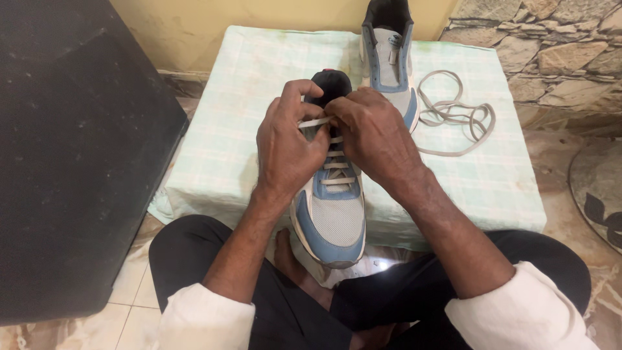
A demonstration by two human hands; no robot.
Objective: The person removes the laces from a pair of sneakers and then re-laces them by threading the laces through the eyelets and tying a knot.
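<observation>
Between pinching fingertips of left hand (285, 146) and right hand (372, 133), sneaker's (334, 214) white lace (315, 122).

A low, box-shaped stand draped in a pale green checked cloth (246, 84) carries the things; the cloth covers its top and hangs over the near and left edges, bunching at the near left corner. It stands on a marbled tile floor (129, 304), its far edge against a yellow wall. A grey and blue sneaker (334, 214) lies near the middle of the top, its toe jutting past the near edge. A second sneaker of the same colours (389, 58) rests at the far edge, right of centre, its heel toward the wall. Just right of that one, a loose grey shoelace (457, 113) lies in tangled loops on the cloth.
</observation>
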